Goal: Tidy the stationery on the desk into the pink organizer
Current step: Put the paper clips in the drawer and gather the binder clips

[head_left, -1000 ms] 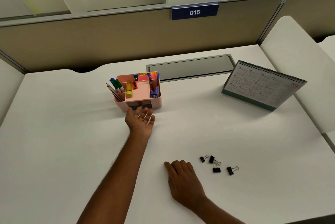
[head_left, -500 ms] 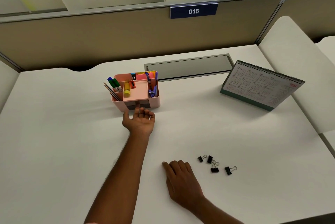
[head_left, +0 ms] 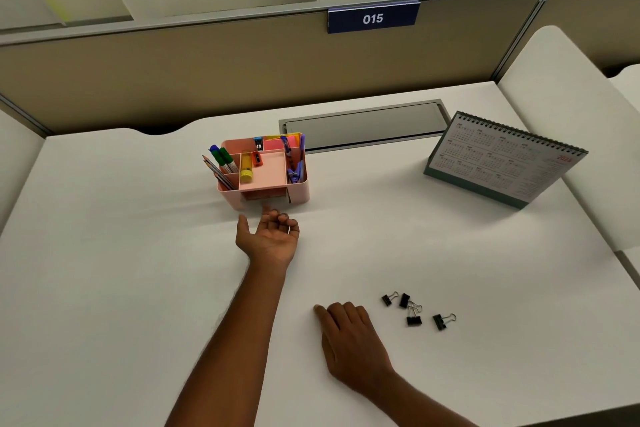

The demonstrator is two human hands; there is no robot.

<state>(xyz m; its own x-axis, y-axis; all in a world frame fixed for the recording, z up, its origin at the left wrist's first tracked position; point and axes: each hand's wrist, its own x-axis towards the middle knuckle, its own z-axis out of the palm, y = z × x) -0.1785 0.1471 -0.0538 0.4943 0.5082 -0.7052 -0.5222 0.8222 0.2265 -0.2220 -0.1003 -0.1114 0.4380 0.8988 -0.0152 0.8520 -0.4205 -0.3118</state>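
- The right hand [head_left: 353, 340] lies palm down on the white desk [head_left: 138, 271] near its front edge. The fingers are straight and spread a little, and it holds nothing.
- Just to the right of that hand, apart from its fingertips, four black binder clips [head_left: 414, 319] lie loose on the desk. They form a rough row running left to right, and most of their wire handles point right. They look like the only stationery left outside the organizer.
- The right hand is plainly the nearer one to the clips, so a short sideways reach to the right should meet the nearest clip first.
- Further out, the left hand [head_left: 270, 236] hangs over the middle of the desk at the end of an outstretched arm. The thumb is held apart and the fingers are loosely curled. I can see nothing in it.
- Its fingertips [head_left: 273, 215] sit just short of the pink organizer [head_left: 299, 193], in front of the low drawer-like recess in its front face. I cannot tell whether they touch it.
- The organizer stands upright beyond and to the left of the clips. It holds green markers [head_left: 221, 156], pencils, a yellow glue stick [head_left: 246, 165], sticky notes and purple pens. Its shallow middle tray is bare on the right side.
- Any clip has to travel away from the person and leftward, past the left hand, to reach it.
- Far right, a desk calendar [head_left: 502, 160] stands well apart.
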